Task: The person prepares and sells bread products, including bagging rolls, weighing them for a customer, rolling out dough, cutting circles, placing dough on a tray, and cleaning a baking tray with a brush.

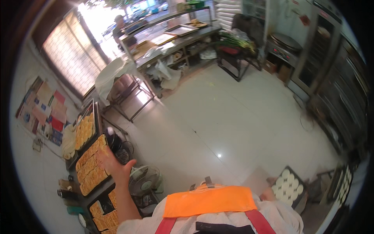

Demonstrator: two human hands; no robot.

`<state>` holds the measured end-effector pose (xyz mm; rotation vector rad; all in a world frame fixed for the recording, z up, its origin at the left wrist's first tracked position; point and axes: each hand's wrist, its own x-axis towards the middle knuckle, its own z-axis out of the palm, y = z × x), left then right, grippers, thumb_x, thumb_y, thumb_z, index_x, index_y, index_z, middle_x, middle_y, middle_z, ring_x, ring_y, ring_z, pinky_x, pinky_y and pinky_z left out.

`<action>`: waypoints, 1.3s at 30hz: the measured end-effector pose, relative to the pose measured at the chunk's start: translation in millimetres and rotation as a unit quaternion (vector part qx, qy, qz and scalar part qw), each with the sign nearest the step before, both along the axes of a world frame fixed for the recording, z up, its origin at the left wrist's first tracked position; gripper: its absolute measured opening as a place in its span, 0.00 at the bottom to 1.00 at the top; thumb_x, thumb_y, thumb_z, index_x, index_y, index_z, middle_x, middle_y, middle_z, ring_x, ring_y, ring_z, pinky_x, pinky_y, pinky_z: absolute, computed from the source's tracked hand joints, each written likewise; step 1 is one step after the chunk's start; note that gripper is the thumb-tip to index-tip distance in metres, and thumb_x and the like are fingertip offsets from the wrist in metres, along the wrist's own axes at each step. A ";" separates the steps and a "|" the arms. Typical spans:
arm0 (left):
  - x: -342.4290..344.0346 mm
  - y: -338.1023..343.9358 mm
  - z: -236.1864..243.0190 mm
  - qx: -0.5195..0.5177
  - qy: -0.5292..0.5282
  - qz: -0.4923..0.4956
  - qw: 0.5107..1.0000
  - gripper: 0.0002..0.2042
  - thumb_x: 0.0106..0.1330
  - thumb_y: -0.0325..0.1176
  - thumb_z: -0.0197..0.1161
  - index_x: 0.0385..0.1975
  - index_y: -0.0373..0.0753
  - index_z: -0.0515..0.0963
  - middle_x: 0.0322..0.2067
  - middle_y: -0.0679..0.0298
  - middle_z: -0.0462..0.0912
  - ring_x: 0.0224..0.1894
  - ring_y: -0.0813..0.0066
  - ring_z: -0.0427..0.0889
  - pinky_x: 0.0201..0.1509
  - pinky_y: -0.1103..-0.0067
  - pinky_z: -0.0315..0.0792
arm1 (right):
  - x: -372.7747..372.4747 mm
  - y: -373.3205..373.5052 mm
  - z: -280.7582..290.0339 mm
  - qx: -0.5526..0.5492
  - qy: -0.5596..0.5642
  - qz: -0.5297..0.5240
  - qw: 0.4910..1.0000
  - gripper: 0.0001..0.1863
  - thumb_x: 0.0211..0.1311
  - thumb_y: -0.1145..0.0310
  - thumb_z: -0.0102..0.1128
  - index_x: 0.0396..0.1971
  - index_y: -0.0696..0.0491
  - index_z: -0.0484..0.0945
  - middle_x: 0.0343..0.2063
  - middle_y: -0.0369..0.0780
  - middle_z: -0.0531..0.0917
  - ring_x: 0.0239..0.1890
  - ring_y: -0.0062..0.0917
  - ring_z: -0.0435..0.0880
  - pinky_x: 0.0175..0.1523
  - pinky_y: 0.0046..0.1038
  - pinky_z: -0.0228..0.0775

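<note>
My left hand reaches out at the left, thumb and fingers apart, over the edge of a dark tray of golden-brown rectangular pastries. Whether the fingertips touch the pastries, I cannot tell. My right hand is low on the right, closed on the near left edge of a dark baking tray. Round pale dough pieces lie in rows on that tray. Its fingers are partly hidden by the tray and my sleeve.
More trays hold round golden pastries and cut pieces along the left wall. A fan stands beside my left forearm. Racked dough trays and steel ovens line the right. A person is beyond the counter.
</note>
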<state>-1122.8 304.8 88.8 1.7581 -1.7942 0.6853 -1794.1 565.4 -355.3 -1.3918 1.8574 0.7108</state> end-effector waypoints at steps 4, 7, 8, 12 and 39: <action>-7.1 -144.5 -4.9 0.053 -0.003 0.035 0.998 0.59 0.38 0.62 0.72 0.69 0.39 0.49 0.70 0.45 0.44 0.71 0.42 0.39 0.66 0.45 0.39 | -28.4 -51.1 50.1 0.075 0.032 -0.120 0.989 0.14 0.46 0.70 0.62 0.36 0.52 0.83 0.31 0.45 0.85 0.39 0.35 0.84 0.39 0.39 0.74; -21.3 -253.5 -16.6 0.094 0.023 0.034 0.995 0.57 0.38 0.56 0.75 0.69 0.41 0.50 0.70 0.49 0.43 0.72 0.44 0.38 0.66 0.47 0.40 | -15.3 -141.0 52.9 0.059 0.022 -0.127 0.990 0.12 0.48 0.70 0.61 0.35 0.51 0.84 0.31 0.45 0.85 0.38 0.34 0.84 0.37 0.39 0.75; -29.3 -294.5 -27.9 0.082 0.030 0.015 0.996 0.57 0.38 0.53 0.76 0.69 0.41 0.51 0.70 0.50 0.43 0.72 0.45 0.38 0.66 0.48 0.41 | -9.3 -170.0 51.3 0.048 0.022 -0.113 0.992 0.12 0.48 0.70 0.60 0.35 0.51 0.84 0.32 0.45 0.85 0.37 0.34 0.84 0.37 0.39 0.75; -25.3 -402.6 -66.7 0.081 -0.007 0.033 0.996 0.54 0.34 0.41 0.79 0.68 0.44 0.56 0.68 0.53 0.54 0.69 0.53 0.51 0.65 0.57 0.52 | 63.9 -405.4 16.3 -0.112 0.037 0.142 0.983 0.11 0.50 0.69 0.58 0.33 0.51 0.84 0.32 0.45 0.85 0.36 0.34 0.85 0.35 0.38 0.76; 114.8 -941.3 -131.7 0.490 0.440 0.134 0.740 0.30 0.53 0.37 0.70 0.56 0.31 0.70 0.53 0.46 0.75 0.55 0.54 0.75 0.59 0.69 0.68 | 547.7 -1471.5 17.5 -0.336 -0.079 -0.058 0.937 0.13 0.47 0.59 0.67 0.30 0.50 0.83 0.27 0.41 0.85 0.34 0.34 0.85 0.45 0.32 0.75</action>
